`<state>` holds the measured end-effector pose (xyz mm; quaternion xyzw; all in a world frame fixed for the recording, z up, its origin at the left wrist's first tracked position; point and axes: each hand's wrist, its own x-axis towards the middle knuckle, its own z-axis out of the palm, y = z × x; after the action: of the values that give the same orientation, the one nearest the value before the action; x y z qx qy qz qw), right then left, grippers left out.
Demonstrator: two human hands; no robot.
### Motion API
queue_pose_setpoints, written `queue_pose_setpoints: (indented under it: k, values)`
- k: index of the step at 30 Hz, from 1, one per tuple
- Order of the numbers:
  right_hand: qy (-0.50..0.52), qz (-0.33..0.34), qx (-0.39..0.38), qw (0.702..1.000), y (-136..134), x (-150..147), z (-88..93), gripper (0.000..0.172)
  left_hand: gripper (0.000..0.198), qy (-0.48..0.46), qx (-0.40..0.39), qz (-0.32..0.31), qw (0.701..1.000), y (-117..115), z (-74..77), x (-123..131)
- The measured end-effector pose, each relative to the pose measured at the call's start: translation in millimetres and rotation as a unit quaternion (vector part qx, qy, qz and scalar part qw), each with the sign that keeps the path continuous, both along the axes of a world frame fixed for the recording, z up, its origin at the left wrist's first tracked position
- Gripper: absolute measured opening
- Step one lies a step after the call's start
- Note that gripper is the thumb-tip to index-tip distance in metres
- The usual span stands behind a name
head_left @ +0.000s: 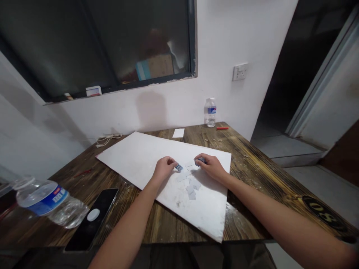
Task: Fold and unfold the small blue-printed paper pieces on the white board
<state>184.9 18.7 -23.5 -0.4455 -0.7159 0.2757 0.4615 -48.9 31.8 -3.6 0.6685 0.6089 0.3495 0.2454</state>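
Reference landmark: the white board [129,157], lying askew on the table [238,149]. The left hand [162,167] is over the board's middle, its grip pinched on one end of a small printed card [179,167]; this edge hold is judged sound, as it leaves much of the face uncovered, and light pressure should avoid bending. Loose pale cards [192,184] lie spread, some overlapping, on the board's right half; wrists are best carried clear of them, since they look light enough to slide. The right hand [211,165] is over the board near its right edge, grip closed on a dark patterned bundle [200,161], mostly hidden by fingers, count not determinable; keeping its edges squared would probably prevent slips. Surface, dark wood: left of the board, a large bottle [50,201] and a phone [105,205]; beyond its far left corner, a coiled cord [108,139]; behind it, a white paper [178,133], then an upright small bottle [211,113] and a red stick [222,128]. Room: window [56,41] behind the board to the left, wall socket [240,71] behind to the right, dark doorway [294,67] farther right of it
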Motion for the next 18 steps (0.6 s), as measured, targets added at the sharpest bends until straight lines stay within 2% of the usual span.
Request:
queue_pose_setpoints:
  k: [2, 4, 11, 18]
  values:
    - [0.000, 0.000, -0.002, 1.000, -0.3, -0.2, 0.8, 0.018, 0.008, -0.006, 0.003, 0.007, 1.000, 2.1, -5.2, 2.6]
    - [-0.001, 0.002, 0.004, 1.000, -0.2, -0.1, 1.5, 0.018, 0.006, 0.035, 0.011, -0.002, 0.999, 1.5, -8.2, 4.4]
    - [0.006, 0.009, 0.012, 1.000, -0.2, -0.5, 3.6, 0.016, 0.032, 0.164, 0.036, -0.023, 0.986, -5.9, -5.8, 6.7]
    - [-0.003, 0.012, 0.017, 1.000, -1.1, -0.7, 4.3, 0.016, 0.023, 0.142, 0.011, -0.013, 0.990, -5.9, -5.5, 9.7]
